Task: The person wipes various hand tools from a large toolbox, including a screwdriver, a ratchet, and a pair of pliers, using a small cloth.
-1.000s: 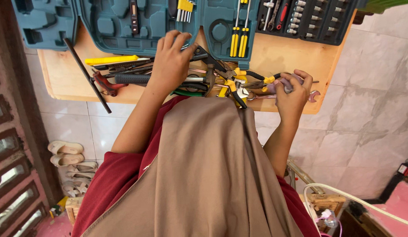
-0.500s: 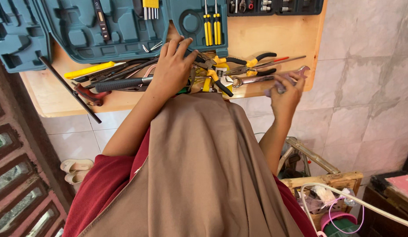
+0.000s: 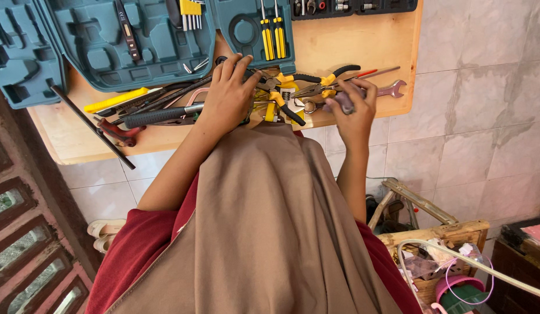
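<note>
My left hand [image 3: 228, 93] lies palm down, fingers spread, on a heap of hand tools [image 3: 281, 96] on a wooden table [image 3: 345, 46]. The heap holds yellow-and-black pliers [image 3: 328, 77] and a black-handled tool [image 3: 159, 116]. My right hand [image 3: 354, 110] is at the heap's right end, its fingers closed round a grey metal spanner [image 3: 393, 89] whose open jaw sticks out to the right. A tan cloth [image 3: 264, 232] over my chest hides the table's near edge.
An open teal tool case [image 3: 124, 46] with yellow-handled screwdrivers [image 3: 271, 35] lies at the back of the table. A thin black rod [image 3: 93, 127] juts off the left edge. A wooden crate [image 3: 444, 250] with cables stands on the tiled floor at the right, and sandals [image 3: 104, 232] lie at the left.
The view has drifted, so the table and case sit higher and further left. My left hand stays on the heap. My right hand has drawn closer to the pliers, still gripping the spanner.
</note>
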